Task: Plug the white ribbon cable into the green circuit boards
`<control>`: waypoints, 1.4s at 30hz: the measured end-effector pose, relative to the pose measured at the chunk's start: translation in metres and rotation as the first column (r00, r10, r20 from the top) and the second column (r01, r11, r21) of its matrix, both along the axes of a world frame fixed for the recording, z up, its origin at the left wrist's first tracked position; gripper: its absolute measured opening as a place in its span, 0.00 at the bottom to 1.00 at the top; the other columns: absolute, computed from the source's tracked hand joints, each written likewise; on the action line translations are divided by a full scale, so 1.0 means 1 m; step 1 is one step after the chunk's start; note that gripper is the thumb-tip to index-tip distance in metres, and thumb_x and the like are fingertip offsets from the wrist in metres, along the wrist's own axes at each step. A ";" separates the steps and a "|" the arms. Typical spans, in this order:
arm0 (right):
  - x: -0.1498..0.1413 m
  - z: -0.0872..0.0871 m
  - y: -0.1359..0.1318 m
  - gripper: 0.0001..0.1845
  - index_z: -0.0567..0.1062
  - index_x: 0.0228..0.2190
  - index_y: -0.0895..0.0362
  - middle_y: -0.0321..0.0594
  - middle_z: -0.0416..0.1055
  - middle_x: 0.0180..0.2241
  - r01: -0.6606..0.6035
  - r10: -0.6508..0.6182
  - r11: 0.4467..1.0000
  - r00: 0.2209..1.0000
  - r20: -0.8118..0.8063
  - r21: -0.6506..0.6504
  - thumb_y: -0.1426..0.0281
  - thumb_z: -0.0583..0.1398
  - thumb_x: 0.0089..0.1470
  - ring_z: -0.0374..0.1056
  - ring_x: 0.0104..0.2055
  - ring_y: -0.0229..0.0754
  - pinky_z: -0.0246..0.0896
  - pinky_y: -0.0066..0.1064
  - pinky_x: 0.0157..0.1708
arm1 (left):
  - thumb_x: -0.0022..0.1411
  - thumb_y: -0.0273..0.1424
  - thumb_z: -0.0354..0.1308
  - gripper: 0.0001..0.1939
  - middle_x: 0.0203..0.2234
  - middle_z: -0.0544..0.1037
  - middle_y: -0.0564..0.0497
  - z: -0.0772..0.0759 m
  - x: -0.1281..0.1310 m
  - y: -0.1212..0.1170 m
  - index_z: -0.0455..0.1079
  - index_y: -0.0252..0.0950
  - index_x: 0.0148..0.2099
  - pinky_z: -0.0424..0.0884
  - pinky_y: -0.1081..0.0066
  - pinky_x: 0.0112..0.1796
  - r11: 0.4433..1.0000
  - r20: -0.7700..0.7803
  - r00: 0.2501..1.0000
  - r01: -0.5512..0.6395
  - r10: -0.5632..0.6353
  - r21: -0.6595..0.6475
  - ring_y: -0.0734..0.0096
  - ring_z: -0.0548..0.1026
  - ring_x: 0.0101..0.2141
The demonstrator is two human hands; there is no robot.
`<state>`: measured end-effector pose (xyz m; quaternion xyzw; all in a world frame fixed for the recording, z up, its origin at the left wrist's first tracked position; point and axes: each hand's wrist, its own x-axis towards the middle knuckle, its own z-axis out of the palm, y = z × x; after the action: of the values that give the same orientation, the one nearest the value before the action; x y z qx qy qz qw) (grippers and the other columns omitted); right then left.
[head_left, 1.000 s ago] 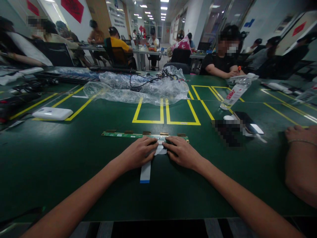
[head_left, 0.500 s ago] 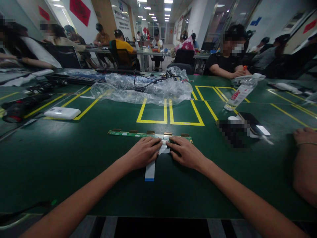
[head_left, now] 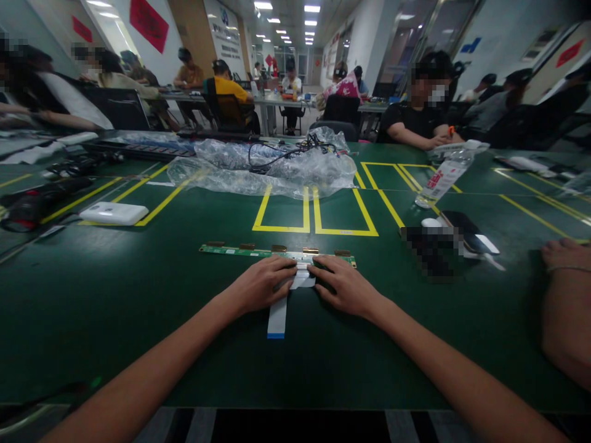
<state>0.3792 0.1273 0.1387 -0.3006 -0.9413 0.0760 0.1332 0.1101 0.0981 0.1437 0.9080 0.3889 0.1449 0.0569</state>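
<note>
A long, thin green circuit board [head_left: 240, 251] with several brown flex tabs along its far edge lies on the table in front of me. At its near side a white flat ribbon cable [head_left: 277, 320] meets it. The cable is folded, and its blue-tipped end points toward me. My left hand [head_left: 261, 284] grips the cable's left edge at the board, thumb below and fingers bent over it. On the cable's right edge, my right hand [head_left: 344, 288] holds on with thumb and index finger, its other fingers over the board. Fingertips partly hide the connector.
Beyond the board lies crumpled clear plastic wrap [head_left: 272, 169] with black cables [head_left: 305, 147] on it. A white box-shaped device [head_left: 114, 213] is to the left. A tilted bottle [head_left: 446, 175] and a phone [head_left: 466, 229] are to the right. Another person's arm [head_left: 567, 301] rests at the right edge.
The view has shifted very slightly. Both hands stay at the same place on the ribbon cable and board, with no clear movement between them.
</note>
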 end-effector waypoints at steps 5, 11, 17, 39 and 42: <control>0.003 -0.003 0.002 0.24 0.70 0.60 0.57 0.52 0.63 0.63 -0.017 0.016 1.000 0.999 -0.044 -0.022 0.65 0.56 0.65 0.58 0.66 0.55 0.55 0.54 0.64 | 0.71 0.30 0.52 0.18 0.58 0.72 0.41 0.001 0.002 -0.002 0.71 0.32 0.60 0.71 0.53 0.55 1.000 0.006 1.000 -0.008 0.008 -0.023 0.56 0.70 0.56; 0.003 -0.001 0.002 0.24 0.71 0.59 0.57 0.53 0.63 0.63 -0.005 0.003 0.999 0.999 -0.032 -0.047 0.64 0.56 0.65 0.58 0.66 0.55 0.55 0.55 0.63 | 0.71 0.31 0.52 0.20 0.59 0.70 0.41 0.003 -0.002 -0.001 0.69 0.32 0.62 0.68 0.52 0.58 0.998 -0.002 1.000 0.005 -0.005 -0.069 0.55 0.68 0.58; 0.000 -0.002 0.001 0.26 0.70 0.61 0.57 0.54 0.64 0.62 0.006 -0.007 1.000 0.999 -0.047 -0.015 0.65 0.56 0.64 0.60 0.64 0.56 0.59 0.55 0.61 | 0.71 0.31 0.52 0.22 0.60 0.69 0.42 0.003 -0.004 0.000 0.67 0.35 0.64 0.67 0.50 0.58 0.996 0.009 1.000 0.006 -0.005 -0.094 0.55 0.67 0.59; -0.006 -0.002 -0.005 0.26 0.70 0.60 0.59 0.53 0.62 0.63 0.049 -0.049 0.999 0.999 -0.015 0.003 0.66 0.55 0.63 0.58 0.65 0.57 0.54 0.55 0.64 | 0.69 0.28 0.53 0.24 0.61 0.68 0.40 -0.003 -0.003 -0.001 0.65 0.32 0.65 0.67 0.52 0.58 0.999 -0.026 1.000 0.014 -0.015 -0.046 0.55 0.67 0.58; -0.006 -0.002 -0.004 0.25 0.71 0.60 0.57 0.52 0.63 0.63 0.056 -0.056 0.998 0.998 -0.036 -0.012 0.67 0.55 0.63 0.59 0.64 0.56 0.55 0.55 0.63 | 0.69 0.29 0.53 0.24 0.62 0.67 0.39 -0.002 -0.001 -0.001 0.64 0.32 0.66 0.66 0.51 0.58 0.999 -0.039 0.999 0.009 -0.010 -0.040 0.54 0.66 0.59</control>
<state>0.3733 0.1233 0.1368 -0.3262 -0.9295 0.0829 0.1505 0.1086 0.0966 0.1422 0.9112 0.3884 0.1193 0.0679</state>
